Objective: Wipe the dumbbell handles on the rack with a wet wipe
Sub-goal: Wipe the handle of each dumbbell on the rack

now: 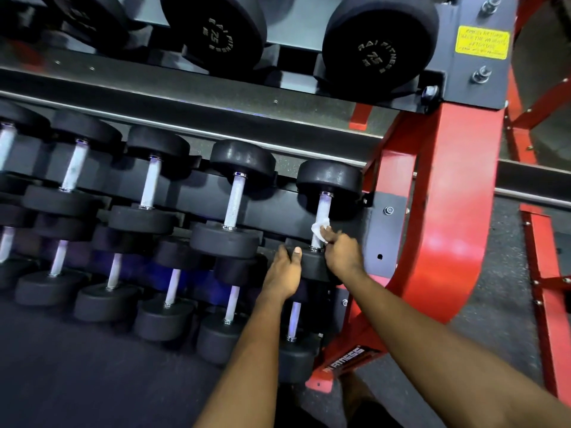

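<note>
Head view: your right hand (341,253) pinches the wipe (319,229) between thumb and fingers and holds it against the handle (323,205) of the dumbbell (329,180) just left of the red post (432,217). The wipe sits low on that handle, near the front head (312,267). Your left hand (285,271) is curled over that front head with the thumb on top, also left of the post. Further left of the post, more dumbbells lie in rows on the rack (185,88). Above the post, a yellow sticker (482,42) is fixed to a grey plate; its text is too blurred to read.
</note>
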Demonstrator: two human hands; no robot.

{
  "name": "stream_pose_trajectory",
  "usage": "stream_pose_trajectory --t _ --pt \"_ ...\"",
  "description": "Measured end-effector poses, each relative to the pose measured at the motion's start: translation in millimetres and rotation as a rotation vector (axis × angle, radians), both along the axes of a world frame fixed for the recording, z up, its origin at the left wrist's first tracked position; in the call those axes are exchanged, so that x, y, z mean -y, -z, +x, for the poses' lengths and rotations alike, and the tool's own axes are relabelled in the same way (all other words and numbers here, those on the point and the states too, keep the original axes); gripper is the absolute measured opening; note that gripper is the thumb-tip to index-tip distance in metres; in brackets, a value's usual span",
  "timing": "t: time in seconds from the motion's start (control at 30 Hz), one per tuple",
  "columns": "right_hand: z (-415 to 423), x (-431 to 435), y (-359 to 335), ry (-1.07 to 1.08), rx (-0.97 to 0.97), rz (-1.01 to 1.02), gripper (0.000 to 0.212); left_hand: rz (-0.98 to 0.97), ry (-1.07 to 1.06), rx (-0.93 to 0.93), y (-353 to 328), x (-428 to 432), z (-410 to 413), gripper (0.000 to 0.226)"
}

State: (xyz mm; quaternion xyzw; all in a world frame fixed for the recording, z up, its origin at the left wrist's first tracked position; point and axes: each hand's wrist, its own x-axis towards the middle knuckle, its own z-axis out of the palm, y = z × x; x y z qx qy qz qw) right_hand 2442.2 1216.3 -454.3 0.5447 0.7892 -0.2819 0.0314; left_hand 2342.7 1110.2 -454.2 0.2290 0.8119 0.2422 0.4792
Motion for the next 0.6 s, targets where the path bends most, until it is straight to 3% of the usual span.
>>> stream_pose_trajectory --t 0.1,0.33,0.6 --pt "-7.8 0.3 3.2 0.237 -0.227 -0.127 0.033 -0.013 -0.003 -0.004 1.7 -0.2 -0.4 0.069" --pt "-16.9 11.4 3.8 0.318 -0.076 -0.155 0.031 -0.014 0.012 -0.005 2.2 -0.6 -0.1 0.069" --pt "-30.9 -10.8 -0.1 0.242 -0.12 -0.034 0.033 -0.015 0.036 -0.024 2.6 -1.7 -0.5 0.068"
